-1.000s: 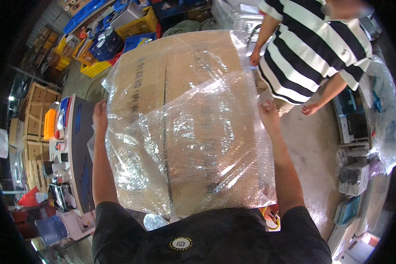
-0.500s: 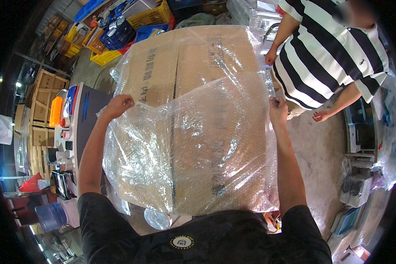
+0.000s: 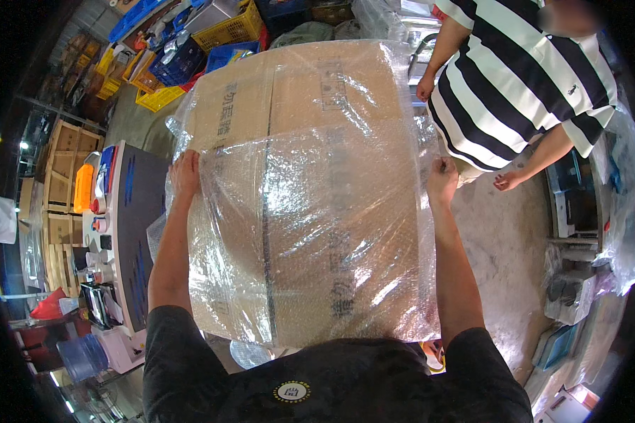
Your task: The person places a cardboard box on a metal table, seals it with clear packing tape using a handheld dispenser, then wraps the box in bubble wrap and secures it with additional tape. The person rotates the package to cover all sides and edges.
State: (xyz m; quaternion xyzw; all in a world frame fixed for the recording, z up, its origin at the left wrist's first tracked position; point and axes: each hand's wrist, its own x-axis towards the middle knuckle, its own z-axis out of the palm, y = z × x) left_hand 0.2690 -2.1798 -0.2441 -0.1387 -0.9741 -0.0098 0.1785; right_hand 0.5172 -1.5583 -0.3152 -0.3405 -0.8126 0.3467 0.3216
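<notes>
A large cardboard carton [image 3: 310, 92] stands in front of me with a sheet of clear bubble wrap [image 3: 310, 233] over its top. The sheet's far edge crosses the carton nearly straight, and another clear layer shows beyond it. At the carton's left edge, my left hand [image 3: 185, 175] is closed on the wrap, fingers bunched against the side. My right hand [image 3: 442, 182] pinches the wrap at the right edge, its fingers curled. The bubble wrap hides part of the carton's dark lengthwise seam.
A person in a striped shirt [image 3: 515, 84] stands at the far right, close to the carton. To the left is a table [image 3: 137, 211] with bottles and small items. Plastic crates [image 3: 229, 25] sit at the back left. A water dispenser bottle [image 3: 83, 354] is at lower left.
My left hand has moved from over the carton to its left edge, drawing the wrap with it. The slanted, folded wrap edge now lies straighter. My right hand stays at the right edge.
</notes>
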